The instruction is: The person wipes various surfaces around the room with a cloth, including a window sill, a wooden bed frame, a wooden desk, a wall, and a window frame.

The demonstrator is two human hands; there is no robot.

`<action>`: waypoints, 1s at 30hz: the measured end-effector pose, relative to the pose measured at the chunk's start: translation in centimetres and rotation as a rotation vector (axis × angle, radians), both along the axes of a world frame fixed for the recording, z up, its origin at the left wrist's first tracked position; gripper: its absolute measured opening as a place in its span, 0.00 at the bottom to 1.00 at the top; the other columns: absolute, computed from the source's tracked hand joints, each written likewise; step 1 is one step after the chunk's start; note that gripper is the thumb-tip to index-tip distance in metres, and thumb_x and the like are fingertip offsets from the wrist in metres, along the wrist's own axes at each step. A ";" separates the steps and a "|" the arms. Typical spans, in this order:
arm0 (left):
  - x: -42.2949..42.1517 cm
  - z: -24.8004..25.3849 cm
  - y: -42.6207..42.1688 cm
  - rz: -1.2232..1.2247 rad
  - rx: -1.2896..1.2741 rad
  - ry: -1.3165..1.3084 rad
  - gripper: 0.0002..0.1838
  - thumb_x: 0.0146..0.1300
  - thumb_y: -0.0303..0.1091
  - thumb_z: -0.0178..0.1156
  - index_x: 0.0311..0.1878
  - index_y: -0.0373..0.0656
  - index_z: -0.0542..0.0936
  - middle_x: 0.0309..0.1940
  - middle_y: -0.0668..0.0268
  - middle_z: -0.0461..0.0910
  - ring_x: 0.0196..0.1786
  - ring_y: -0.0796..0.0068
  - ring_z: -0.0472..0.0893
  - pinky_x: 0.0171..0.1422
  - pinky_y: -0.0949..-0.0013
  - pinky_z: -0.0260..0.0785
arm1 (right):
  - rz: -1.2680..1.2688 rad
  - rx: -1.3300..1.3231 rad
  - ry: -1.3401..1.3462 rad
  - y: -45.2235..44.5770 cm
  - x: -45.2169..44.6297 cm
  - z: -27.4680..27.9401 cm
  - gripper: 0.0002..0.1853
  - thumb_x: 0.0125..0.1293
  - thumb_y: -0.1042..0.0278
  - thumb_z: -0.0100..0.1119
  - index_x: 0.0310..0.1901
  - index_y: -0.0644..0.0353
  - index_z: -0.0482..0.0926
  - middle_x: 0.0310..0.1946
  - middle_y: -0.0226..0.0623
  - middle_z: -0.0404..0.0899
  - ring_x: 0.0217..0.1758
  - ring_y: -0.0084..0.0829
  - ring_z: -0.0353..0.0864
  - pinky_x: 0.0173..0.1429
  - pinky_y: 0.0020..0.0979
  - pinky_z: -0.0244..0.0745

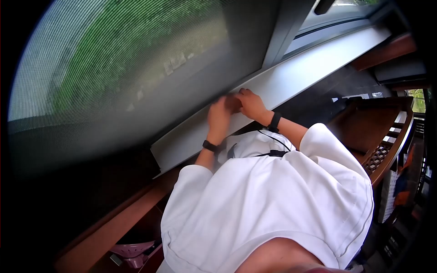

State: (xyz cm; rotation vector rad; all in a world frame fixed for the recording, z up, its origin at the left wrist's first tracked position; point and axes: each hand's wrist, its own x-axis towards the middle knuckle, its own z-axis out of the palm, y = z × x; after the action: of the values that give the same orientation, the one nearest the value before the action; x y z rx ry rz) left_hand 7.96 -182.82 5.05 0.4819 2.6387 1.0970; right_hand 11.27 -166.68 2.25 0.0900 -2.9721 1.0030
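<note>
My left hand (220,113) and my right hand (251,105) meet over the white window sill (191,133). Both have curled fingers, and the left is somewhat smeared by motion. Between them is a dark brown patch (233,103), too blurred to tell whether it is a held thing or shaded fingers. Each wrist wears a black band. Right behind the hands stands the window screen (150,68), a fine mesh with greenery beyond it. A white cloth-like bundle (255,144) with a black cord lies close to my chest, below the hands.
To the right, the sill runs along a grey window frame (291,34). A brown wooden piece of furniture with a lattice edge (378,157) stands at the right. Lower left are a wooden rail (118,225) and a pink plastic object (133,251).
</note>
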 end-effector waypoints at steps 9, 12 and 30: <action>0.6 -2.4 18.7 -0.047 -0.053 0.082 0.22 0.60 0.27 0.65 0.59 0.43 0.78 0.47 0.50 0.84 0.51 0.46 0.82 0.54 0.52 0.76 | -0.063 -0.052 -0.011 18.8 1.0 0.1 0.25 0.50 0.74 0.70 0.53 0.52 0.80 0.44 0.40 0.76 0.51 0.48 0.78 0.52 0.43 0.78; 1.6 -2.4 23.4 -0.082 -0.025 0.134 0.23 0.60 0.28 0.67 0.61 0.45 0.78 0.46 0.52 0.83 0.51 0.47 0.82 0.54 0.52 0.76 | -0.074 -0.069 0.018 23.8 2.6 -0.1 0.25 0.51 0.75 0.69 0.54 0.51 0.80 0.42 0.40 0.76 0.48 0.48 0.78 0.50 0.43 0.77; 0.7 -2.8 23.6 0.051 0.039 0.037 0.23 0.63 0.23 0.63 0.62 0.42 0.78 0.53 0.51 0.83 0.57 0.54 0.83 0.60 0.58 0.75 | 0.050 -0.121 0.101 24.6 -0.4 -1.7 0.24 0.52 0.75 0.68 0.53 0.51 0.79 0.42 0.39 0.75 0.49 0.47 0.77 0.49 0.42 0.78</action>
State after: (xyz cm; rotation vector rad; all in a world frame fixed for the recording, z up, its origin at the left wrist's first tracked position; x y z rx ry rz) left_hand 8.61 -159.24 2.21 0.4486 2.6801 1.1681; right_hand 10.87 -142.04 0.53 0.2082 -2.8250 1.1441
